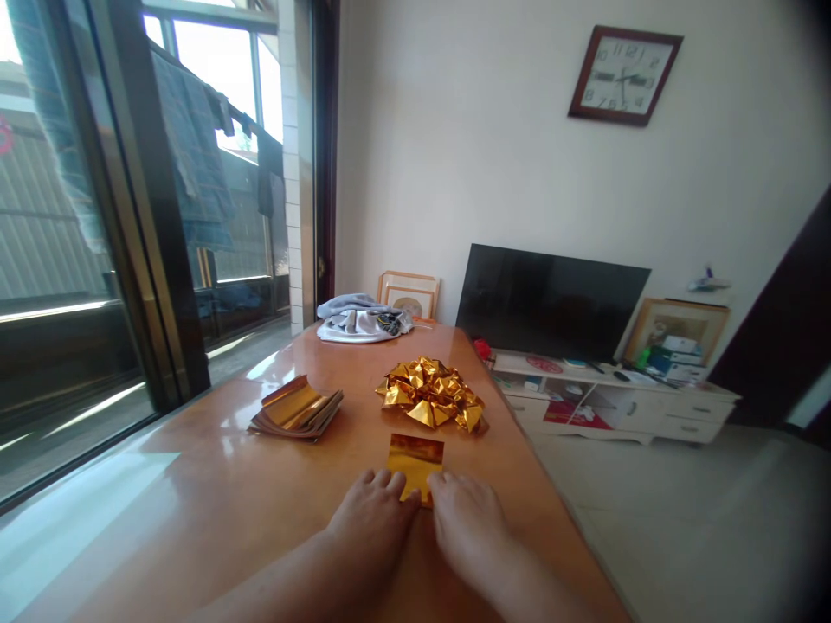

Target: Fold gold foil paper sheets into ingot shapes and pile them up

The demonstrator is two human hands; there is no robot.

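Note:
A square sheet of gold foil paper [415,456] lies flat on the wooden table [214,502]. My left hand [371,526] and my right hand [471,528] rest palm down side by side, fingertips pressing the sheet's near edge. Beyond the sheet sits a pile of folded gold foil pieces [432,394]. To the left lies a stack of flat gold foil sheets [297,408].
A bundle of grey and white cloth [362,318] lies at the table's far end, with a picture frame [409,294] behind it. A dark television [551,298] stands on a low white cabinet [616,398] to the right. A sliding glass door [97,216] runs along the left.

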